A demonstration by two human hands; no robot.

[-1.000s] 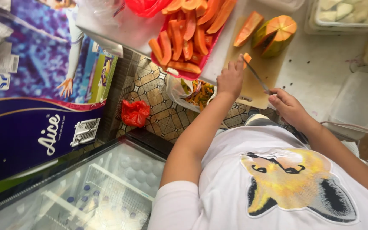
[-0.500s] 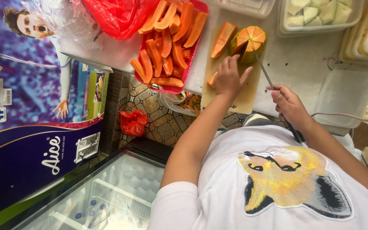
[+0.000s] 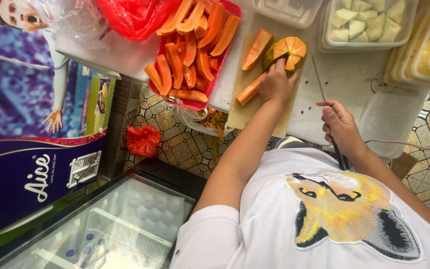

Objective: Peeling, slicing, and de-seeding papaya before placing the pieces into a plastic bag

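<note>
Under left hand (image 3: 276, 82), papaya piece (image 3: 285, 52) gripped and steadied on cutting board (image 3: 245, 112) for slicing. Knife (image 3: 319, 82) clasped in right hand (image 3: 342, 124), blade raised clear. Red tray (image 3: 195, 102) of slices kept left of left hand.

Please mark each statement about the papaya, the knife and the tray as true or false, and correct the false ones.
1. The left hand rests on the cut papaya on the cutting board. True.
2. The right hand holds a spoon. False: it holds a knife.
3. The red tray holds orange papaya slices. True.
4. The knife blade is inside the papaya. False: it is apart, to the side.
5. The clear container holds pale fruit pieces. True.
</note>
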